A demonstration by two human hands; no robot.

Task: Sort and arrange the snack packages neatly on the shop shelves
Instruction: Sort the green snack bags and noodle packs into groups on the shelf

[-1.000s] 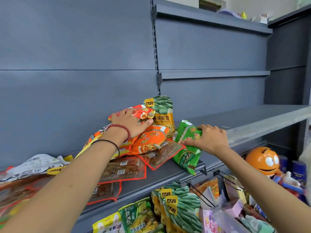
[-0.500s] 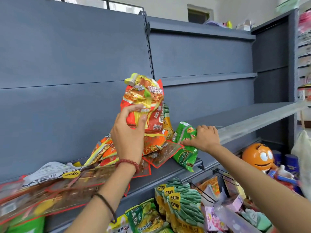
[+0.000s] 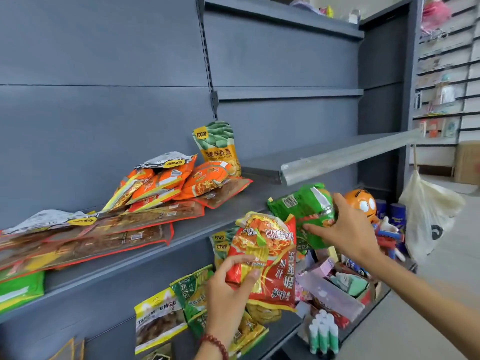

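Observation:
My left hand (image 3: 228,294) grips a red and yellow snack packet (image 3: 270,258) in front of the shelf, below its front edge. My right hand (image 3: 345,229) holds a green snack packet (image 3: 309,209) just right of the red one, off the shelf. On the grey shelf (image 3: 197,229) lies a heap of orange packets (image 3: 176,180) over flat brown red-edged packets (image 3: 124,229). A green and yellow bean bag (image 3: 218,146) stands upright against the back panel.
The lower shelf holds hanging and leaning snack bags (image 3: 161,318), a pink box of small goods (image 3: 330,289) and white-green tubes (image 3: 324,333). An orange round figure (image 3: 361,203) stands at right. A pale plastic bag (image 3: 428,216) hangs from the bare right shelf (image 3: 337,154).
My left hand brought the red and yellow packet down from above the heap to below the shelf edge. My right hand lifted the green packet off the shelf toward the right.

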